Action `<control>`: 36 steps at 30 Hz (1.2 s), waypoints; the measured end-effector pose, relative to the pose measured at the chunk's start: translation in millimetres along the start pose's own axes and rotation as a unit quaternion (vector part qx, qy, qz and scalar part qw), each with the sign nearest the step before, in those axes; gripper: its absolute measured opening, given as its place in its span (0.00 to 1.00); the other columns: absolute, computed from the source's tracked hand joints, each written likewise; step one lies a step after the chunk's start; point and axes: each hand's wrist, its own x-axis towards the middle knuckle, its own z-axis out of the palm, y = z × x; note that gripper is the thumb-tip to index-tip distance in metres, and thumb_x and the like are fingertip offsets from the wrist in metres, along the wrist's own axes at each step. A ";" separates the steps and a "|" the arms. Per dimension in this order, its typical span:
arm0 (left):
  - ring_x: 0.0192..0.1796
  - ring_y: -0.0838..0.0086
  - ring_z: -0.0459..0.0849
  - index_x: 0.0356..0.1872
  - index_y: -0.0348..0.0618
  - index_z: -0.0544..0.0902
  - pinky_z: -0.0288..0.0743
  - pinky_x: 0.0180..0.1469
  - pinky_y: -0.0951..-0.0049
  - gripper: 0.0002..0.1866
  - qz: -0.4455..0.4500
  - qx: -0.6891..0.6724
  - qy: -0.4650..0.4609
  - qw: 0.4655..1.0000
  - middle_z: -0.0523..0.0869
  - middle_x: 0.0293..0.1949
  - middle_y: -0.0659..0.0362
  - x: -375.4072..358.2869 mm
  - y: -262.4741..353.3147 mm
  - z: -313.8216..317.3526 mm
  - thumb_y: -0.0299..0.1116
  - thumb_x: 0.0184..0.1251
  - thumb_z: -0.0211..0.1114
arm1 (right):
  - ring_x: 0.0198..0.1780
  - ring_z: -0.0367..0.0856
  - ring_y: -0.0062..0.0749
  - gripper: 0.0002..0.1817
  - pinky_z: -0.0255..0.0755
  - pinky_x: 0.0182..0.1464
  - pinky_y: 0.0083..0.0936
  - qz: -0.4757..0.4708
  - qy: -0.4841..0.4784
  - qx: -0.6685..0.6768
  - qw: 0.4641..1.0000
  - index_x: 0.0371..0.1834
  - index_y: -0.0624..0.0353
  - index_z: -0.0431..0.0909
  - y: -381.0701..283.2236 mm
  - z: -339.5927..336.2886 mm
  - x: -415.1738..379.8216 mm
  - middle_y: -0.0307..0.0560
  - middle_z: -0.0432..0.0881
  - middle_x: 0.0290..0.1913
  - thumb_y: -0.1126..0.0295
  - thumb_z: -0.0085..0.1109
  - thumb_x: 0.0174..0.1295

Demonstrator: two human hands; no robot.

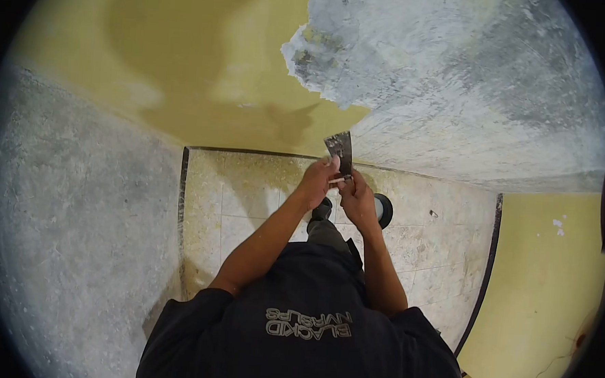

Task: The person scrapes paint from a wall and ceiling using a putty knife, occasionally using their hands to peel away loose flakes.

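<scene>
A scraper (342, 149) with a wide, stained metal blade points up and away from me in front of the wall. My left hand (316, 181) is closed at the lower left side of the blade, its thumb against the metal. Wrapped round the scraper's lower end is my right hand (359, 200), which hides most of the handle. Between the two hands shows a short, thin white stick-like piece (336, 180).
The yellow wall (233, 69) ahead has paint stripped to grey plaster (452, 80) at right. Another bare grey wall (76, 198) stands at left. A round, dark-rimmed container (383, 210) sits on the dusty tiled floor (443, 244) beside my dark shoe (320, 209).
</scene>
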 end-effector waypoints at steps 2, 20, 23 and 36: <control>0.39 0.72 0.82 0.38 0.45 0.77 0.73 0.47 0.68 0.14 0.024 -0.044 0.032 0.998 0.83 0.36 0.59 14.6 7.4 -2.0 0.45 0.70 0.54 | 0.24 0.77 0.43 0.21 0.70 0.33 0.35 0.055 -0.076 0.008 0.996 0.55 0.68 0.70 -14.3 -17.8 15.6 0.55 0.78 0.24 0.69 0.54 0.59; 0.13 0.80 0.69 0.30 0.42 0.73 0.63 0.14 0.79 0.11 0.025 0.087 0.132 0.987 0.76 0.19 0.61 35.6 91.7 16.2 0.37 0.70 0.54 | 0.19 0.75 0.30 0.11 0.73 0.21 0.25 0.235 -0.281 0.535 0.762 0.41 0.58 0.66 -48.7 -7.4 100.8 0.46 0.75 0.26 0.62 0.39 0.70; 0.11 0.80 0.68 0.30 0.43 0.72 0.62 0.12 0.79 0.11 0.031 0.086 0.102 0.991 0.75 0.18 0.62 45.7 110.1 -0.4 0.38 0.70 0.54 | 0.19 0.74 0.28 0.09 0.71 0.18 0.23 0.216 -0.221 0.531 0.789 0.41 0.58 0.65 -57.2 14.8 113.4 0.46 0.75 0.26 0.64 0.40 0.70; 0.16 0.79 0.73 0.30 0.40 0.69 0.69 0.17 0.80 0.11 -0.019 0.081 0.047 0.995 0.75 0.20 0.60 61.2 150.1 -20.6 0.36 0.67 0.55 | 0.14 0.63 0.20 0.06 0.64 0.12 0.20 0.290 -0.085 0.641 0.706 0.35 0.57 0.64 -113.6 37.3 138.5 0.38 0.68 0.22 0.69 0.39 0.68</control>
